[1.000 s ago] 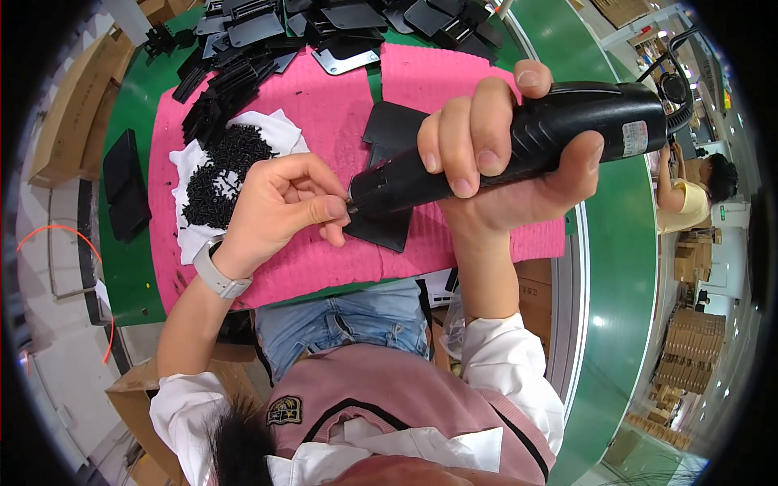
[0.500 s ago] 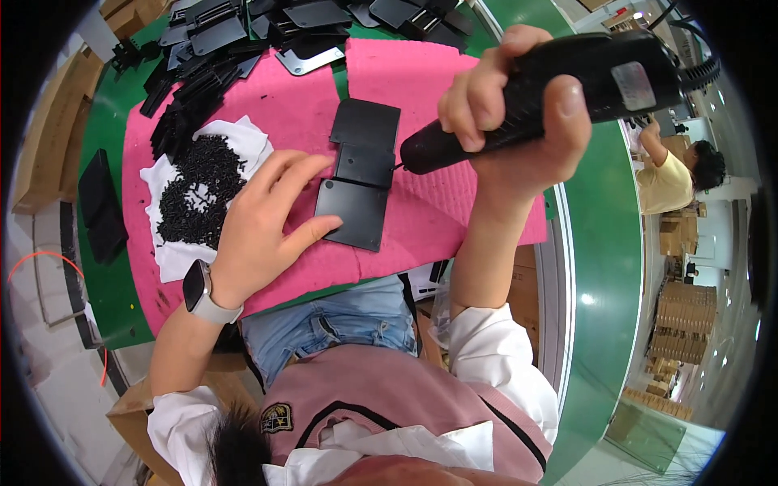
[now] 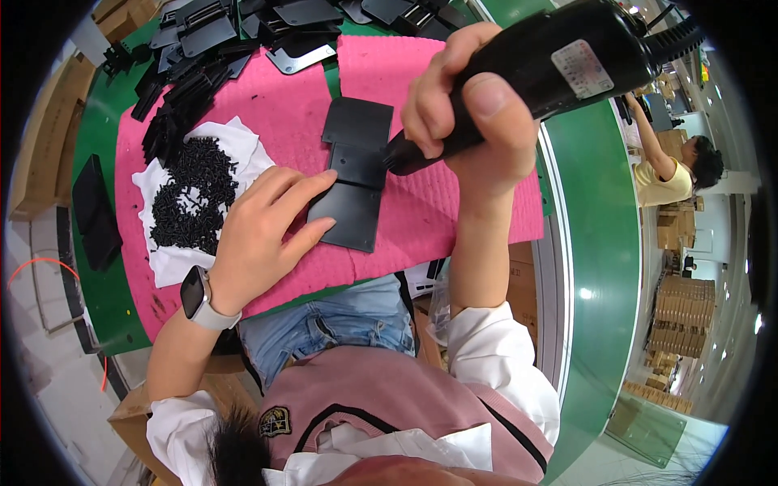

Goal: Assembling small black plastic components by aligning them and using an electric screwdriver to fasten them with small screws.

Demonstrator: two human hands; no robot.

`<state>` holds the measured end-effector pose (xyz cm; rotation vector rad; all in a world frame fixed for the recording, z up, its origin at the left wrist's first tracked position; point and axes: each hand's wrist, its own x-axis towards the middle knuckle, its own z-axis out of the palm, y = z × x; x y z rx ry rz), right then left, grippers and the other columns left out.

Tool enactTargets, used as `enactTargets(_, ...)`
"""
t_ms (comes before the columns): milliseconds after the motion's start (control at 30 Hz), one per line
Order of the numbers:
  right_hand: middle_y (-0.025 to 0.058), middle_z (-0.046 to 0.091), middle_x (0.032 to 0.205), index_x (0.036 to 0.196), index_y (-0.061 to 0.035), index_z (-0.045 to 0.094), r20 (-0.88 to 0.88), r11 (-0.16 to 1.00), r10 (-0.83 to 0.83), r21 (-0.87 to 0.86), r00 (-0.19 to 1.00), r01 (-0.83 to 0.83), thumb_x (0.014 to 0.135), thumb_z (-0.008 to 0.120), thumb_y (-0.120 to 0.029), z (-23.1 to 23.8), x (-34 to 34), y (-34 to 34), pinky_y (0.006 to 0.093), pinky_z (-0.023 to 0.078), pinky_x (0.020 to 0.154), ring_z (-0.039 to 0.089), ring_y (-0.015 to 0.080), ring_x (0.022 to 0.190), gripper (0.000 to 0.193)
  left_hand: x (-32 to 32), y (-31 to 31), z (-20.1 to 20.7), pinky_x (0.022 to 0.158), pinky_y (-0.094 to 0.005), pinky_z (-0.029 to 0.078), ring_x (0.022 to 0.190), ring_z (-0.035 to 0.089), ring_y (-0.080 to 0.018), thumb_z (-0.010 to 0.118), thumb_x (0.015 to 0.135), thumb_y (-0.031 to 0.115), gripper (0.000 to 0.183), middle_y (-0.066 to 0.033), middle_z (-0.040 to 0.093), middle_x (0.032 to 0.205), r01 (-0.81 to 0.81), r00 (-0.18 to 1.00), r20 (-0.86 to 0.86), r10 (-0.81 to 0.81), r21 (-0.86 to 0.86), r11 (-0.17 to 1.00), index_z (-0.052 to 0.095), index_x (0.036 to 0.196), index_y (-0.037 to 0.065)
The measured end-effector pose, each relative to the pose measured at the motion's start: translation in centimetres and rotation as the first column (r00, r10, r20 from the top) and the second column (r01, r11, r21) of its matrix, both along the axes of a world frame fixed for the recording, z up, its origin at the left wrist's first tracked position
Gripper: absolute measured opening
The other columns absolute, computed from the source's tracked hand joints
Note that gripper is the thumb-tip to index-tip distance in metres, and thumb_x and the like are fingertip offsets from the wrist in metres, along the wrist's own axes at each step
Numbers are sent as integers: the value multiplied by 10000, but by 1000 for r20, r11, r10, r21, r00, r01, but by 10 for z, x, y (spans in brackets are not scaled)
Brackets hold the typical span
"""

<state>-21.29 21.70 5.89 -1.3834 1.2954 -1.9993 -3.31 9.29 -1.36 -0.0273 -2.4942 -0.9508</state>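
Observation:
My right hand (image 3: pixel 478 105) is wrapped round a black electric screwdriver (image 3: pixel 519 77). It slants down to the left, and its nose meets the right edge of a flat black panel (image 3: pixel 357 158) in stepped sections; the bit itself cannot be made out. My left hand (image 3: pixel 263 227), with a watch on the wrist, steadies the panel from the left. Its index fingertip and thumb rest on the lower section, near that section's left edge. Beside this hand, black screws (image 3: pixel 190 211) lie heaped on a white cloth (image 3: pixel 174 267).
A pink foam mat (image 3: pixel 438 219) covers part of the green table (image 3: pixel 596 243). Black panels and brackets (image 3: pixel 207 40) are piled along the far side. Another dark part (image 3: pixel 96 211) lies at the left edge. A person in yellow (image 3: pixel 660 178) works at the far right.
The screwdriver has moved left and tilted, bringing its nose against the panel's right edge. The panel has shifted slightly left, and my left hand stays on it.

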Motion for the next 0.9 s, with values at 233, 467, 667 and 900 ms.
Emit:
enactTargets(233,77,451,547,926,-7,464,48,999,37,37,998,-39,796,578,-248,1,1,-2,264,355,382,393,138,386,297,-1,1,-1,654,-365,453,761,542,-291,702,720,76,394,-118,546,838,0,1000,13,0,2,1000,601,1097,22)
enactTargets(467,79,441,543,930,-3,466,46,995,92,35,995,-94,799,574,-232,-3,0,-4,254,329,361,368,131,381,285,-1,1,1,646,-371,450,744,540,-298,684,732,54,390,-125,547,810,7,999,38,-6,-18,1000,589,1107,10)
enactTargets(667,68,452,526,894,3,477,-23,996,74,55,997,-73,785,598,-168,-1,8,-8,249,349,367,403,129,381,236,-1,5,3,638,-379,457,739,562,-305,673,753,65,381,-137,577,799,-3,999,38,3,-19,1000,578,1117,4)
enactTargets(900,46,437,557,1142,33,420,7,997,73,-13,997,-73,842,580,-297,5,7,9,293,369,420,419,136,406,474,5,0,0,627,-378,460,726,571,-309,677,775,130,393,-139,585,808,-7,999,47,9,-46,999,559,1125,-3)
